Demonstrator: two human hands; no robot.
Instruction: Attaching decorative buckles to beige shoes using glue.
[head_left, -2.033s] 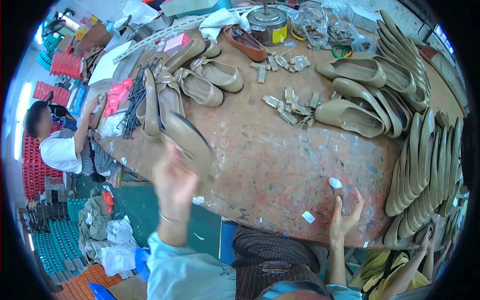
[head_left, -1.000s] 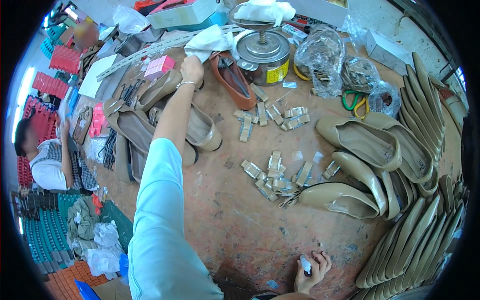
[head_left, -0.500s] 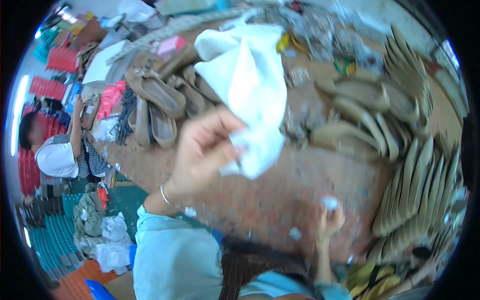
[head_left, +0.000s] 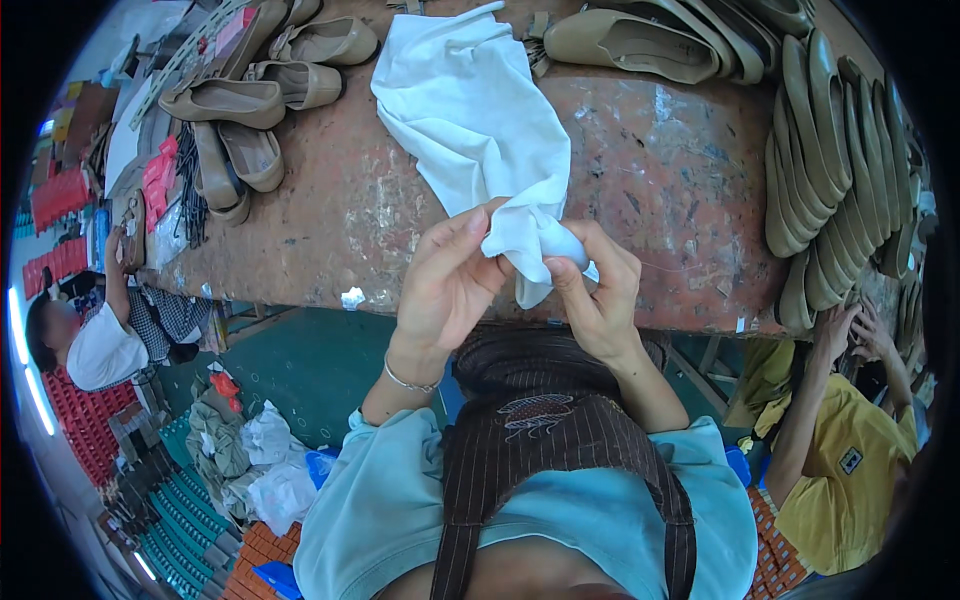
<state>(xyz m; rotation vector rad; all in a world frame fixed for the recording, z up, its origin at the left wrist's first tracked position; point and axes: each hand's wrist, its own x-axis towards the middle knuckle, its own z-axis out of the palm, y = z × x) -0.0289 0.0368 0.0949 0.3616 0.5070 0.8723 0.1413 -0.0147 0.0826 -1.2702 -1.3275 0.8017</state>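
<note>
A white cloth (head_left: 465, 110) stretches over the worktable toward me, its near end bunched up at the table's front edge. My left hand (head_left: 450, 275) pinches that bunched end between thumb and fingers. From the other side my right hand (head_left: 605, 290) grips the same bunch, thumb pressed against a rounded, wrapped bulge. Whatever may be inside the bulge is hidden by the fabric. Both hands are close together, just above the edge of the worn reddish-brown table (head_left: 660, 200).
Tan shoes (head_left: 230, 105) lie at the table's far left. More stand at the back (head_left: 630, 45), and nested rows of shoes (head_left: 810, 160) line the right side. One co-worker (head_left: 110, 345) is at the left; another in yellow (head_left: 840, 480) is at the lower right. White bags (head_left: 275, 480) lie below left.
The cloth has come down from the air onto the table. My right hand has risen from the lower right to meet my left hand at the cloth's end. My view has tilted down.
</note>
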